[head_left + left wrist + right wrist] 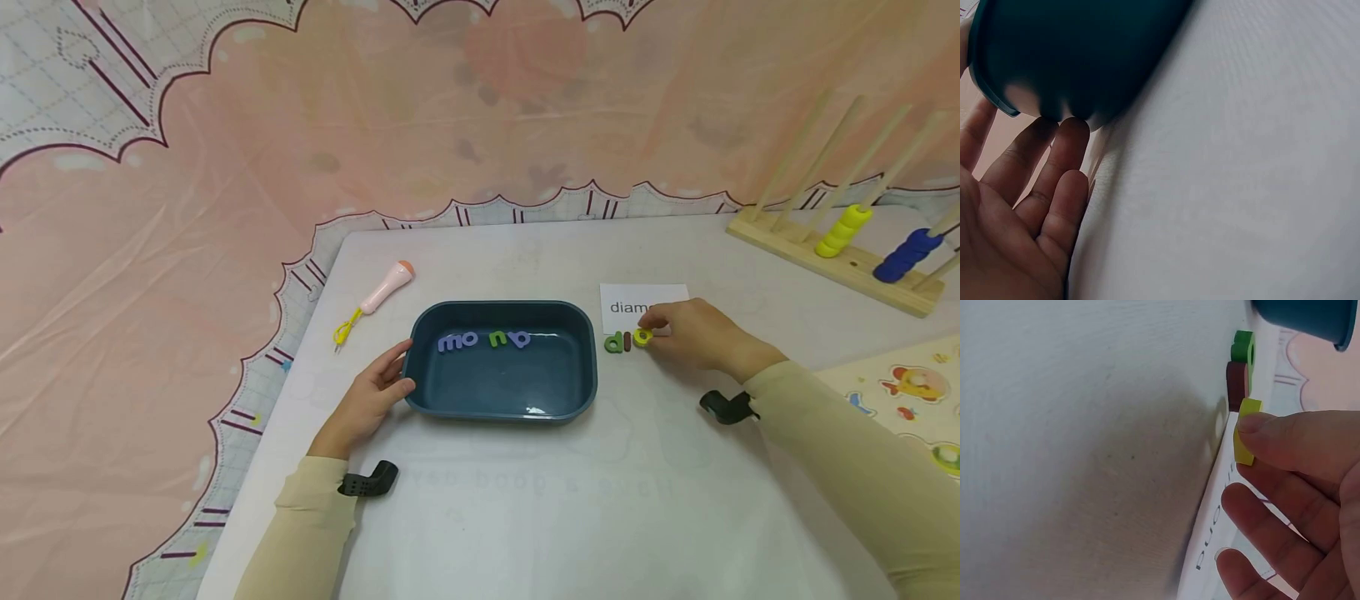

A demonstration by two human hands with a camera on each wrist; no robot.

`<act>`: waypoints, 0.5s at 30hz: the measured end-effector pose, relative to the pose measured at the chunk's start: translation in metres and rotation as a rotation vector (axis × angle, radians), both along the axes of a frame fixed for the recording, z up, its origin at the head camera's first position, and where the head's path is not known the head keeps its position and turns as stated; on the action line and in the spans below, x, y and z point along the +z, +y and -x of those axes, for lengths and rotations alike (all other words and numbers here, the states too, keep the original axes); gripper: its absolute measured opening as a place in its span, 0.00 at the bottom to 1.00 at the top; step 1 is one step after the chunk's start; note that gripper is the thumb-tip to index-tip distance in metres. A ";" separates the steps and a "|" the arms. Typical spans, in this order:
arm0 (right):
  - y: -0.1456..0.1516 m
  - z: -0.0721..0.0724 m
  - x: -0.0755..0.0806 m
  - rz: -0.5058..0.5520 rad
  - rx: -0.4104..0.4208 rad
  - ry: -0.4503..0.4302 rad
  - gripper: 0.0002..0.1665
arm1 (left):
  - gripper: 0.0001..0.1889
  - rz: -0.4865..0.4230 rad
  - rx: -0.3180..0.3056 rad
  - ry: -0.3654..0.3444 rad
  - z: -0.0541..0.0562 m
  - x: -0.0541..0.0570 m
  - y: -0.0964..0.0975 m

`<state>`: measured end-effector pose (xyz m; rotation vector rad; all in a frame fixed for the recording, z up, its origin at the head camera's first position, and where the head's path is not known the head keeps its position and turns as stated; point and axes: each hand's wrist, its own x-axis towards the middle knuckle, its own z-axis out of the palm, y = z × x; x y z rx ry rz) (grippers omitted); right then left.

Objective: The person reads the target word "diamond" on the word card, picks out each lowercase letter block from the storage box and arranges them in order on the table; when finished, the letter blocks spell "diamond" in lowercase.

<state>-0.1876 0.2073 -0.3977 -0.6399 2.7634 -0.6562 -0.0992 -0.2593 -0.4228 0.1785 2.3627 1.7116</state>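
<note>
My right hand [693, 335] pinches a yellow toy letter [640, 338] between thumb and finger, at the right end of a short row. Beside it lie a dark red letter "i" [627, 342] and a green letter "d" [613, 342]. Just behind the row is a white card [622, 298] printed "diam…", its remaining letters covered by the hand. My left hand [367, 400] holds the left end of a dark blue tray [498, 404], with fingertips on its outer wall [1085, 56]. Inside the tray are purple letters [447, 342] and a green "n" [497, 339].
A pink pen-like device [386, 287] with a yellow strap lies left behind the tray. At the back right stands a wooden bead abacus [832, 250] with yellow and blue beads. A picture board [885, 392] lies at the right, partly under the right sleeve.
</note>
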 end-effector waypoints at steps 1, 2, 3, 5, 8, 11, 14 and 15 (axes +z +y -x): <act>0.000 0.000 0.000 0.002 0.001 0.002 0.15 | 0.33 -0.002 -0.002 0.005 0.000 0.000 0.000; 0.000 0.000 -0.001 0.002 0.003 0.004 0.15 | 0.33 -0.004 -0.002 0.007 0.000 -0.001 0.000; 0.000 0.001 -0.001 0.002 0.007 0.006 0.15 | 0.33 -0.007 -0.002 0.008 0.000 -0.001 0.000; -0.001 0.001 -0.002 0.000 0.011 0.011 0.15 | 0.34 -0.008 -0.001 0.004 0.001 -0.002 -0.001; -0.001 0.002 -0.004 -0.009 0.016 0.012 0.16 | 0.34 -0.003 0.006 -0.006 0.001 -0.002 -0.001; -0.002 0.002 -0.005 -0.017 0.014 0.010 0.16 | 0.34 0.004 0.013 -0.014 0.002 -0.002 -0.001; -0.003 0.003 -0.006 -0.021 0.013 0.012 0.16 | 0.34 0.013 0.019 -0.017 0.002 -0.003 0.000; -0.003 0.003 -0.006 -0.023 0.014 0.014 0.16 | 0.34 0.014 0.020 -0.019 0.002 -0.003 0.000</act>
